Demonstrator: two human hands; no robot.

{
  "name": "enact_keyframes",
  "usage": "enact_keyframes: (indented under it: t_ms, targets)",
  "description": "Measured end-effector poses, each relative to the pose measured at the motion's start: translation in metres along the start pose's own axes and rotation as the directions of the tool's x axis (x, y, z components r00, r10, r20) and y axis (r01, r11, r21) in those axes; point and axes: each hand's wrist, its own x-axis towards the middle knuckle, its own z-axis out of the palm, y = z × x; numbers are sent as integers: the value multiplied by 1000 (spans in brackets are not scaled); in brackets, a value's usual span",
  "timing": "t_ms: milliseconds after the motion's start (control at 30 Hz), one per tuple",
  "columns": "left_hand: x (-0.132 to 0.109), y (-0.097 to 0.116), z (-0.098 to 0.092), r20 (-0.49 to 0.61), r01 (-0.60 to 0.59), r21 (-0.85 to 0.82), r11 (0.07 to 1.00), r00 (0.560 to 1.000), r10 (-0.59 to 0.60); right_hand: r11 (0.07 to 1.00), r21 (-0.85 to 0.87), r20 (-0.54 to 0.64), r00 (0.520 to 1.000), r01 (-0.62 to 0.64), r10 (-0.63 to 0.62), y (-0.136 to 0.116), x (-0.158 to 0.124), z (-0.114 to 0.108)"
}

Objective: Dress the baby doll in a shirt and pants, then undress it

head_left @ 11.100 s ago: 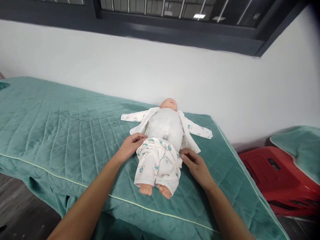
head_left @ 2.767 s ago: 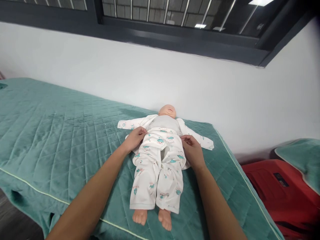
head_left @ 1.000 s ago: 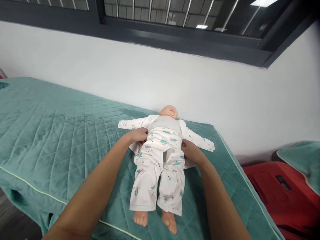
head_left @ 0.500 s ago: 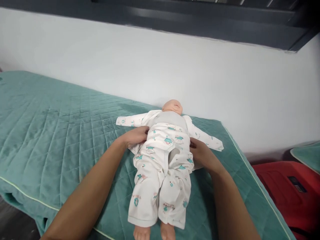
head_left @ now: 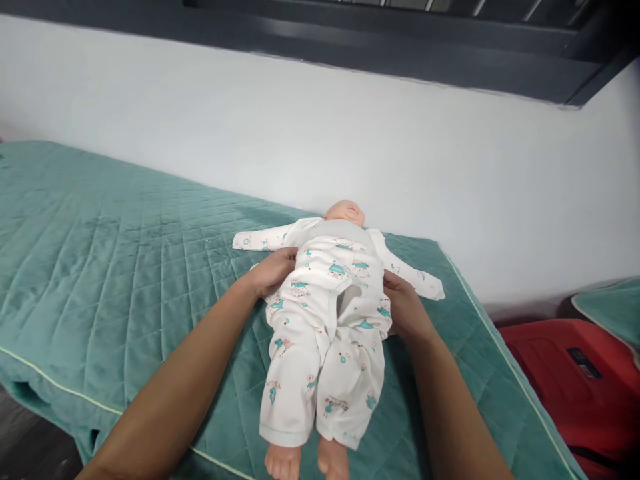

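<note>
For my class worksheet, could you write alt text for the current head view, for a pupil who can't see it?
A doll lies face up in patterned white trousers, a person's left hand and right hand touching them at either side. Its matching sleeves spread wide on a quilted green cover beside a white wall.

Head camera: forward and down, toward a flat white wall [head_left: 350, 133].
Vantage: near, from the foot end of a white-clothed baby doll [head_left: 320, 307].
</note>
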Motion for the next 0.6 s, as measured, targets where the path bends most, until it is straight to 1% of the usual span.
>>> enact_keyframes:
  t_ms: [167, 333, 400, 467, 600]
  targets:
    - [4, -7, -3, -16, 59, 1, 998, 998, -59, 984, -178, -16, 1000, 22, -25, 3, 1, -4]
    - [4, -8, -3, -35, 54, 65, 996, 998, -51, 954, -291, 32, 998, 66, -60, 3, 2, -9]
    - [3, -6, -3, -51, 43, 134, 990, 998, -36, 938, -337, 43, 997, 76, -66, 4, 3, -10]
    - [2, -4, -4, -64, 10, 242, 970, 998, 5, 923, -377, 41, 997, 82, -72, 4, 4, -11]
    - [2, -3, -8, -35, -78, 446, 892, 994, 104, 884, -454, 40, 994, 110, -103, 6, 5, -11]
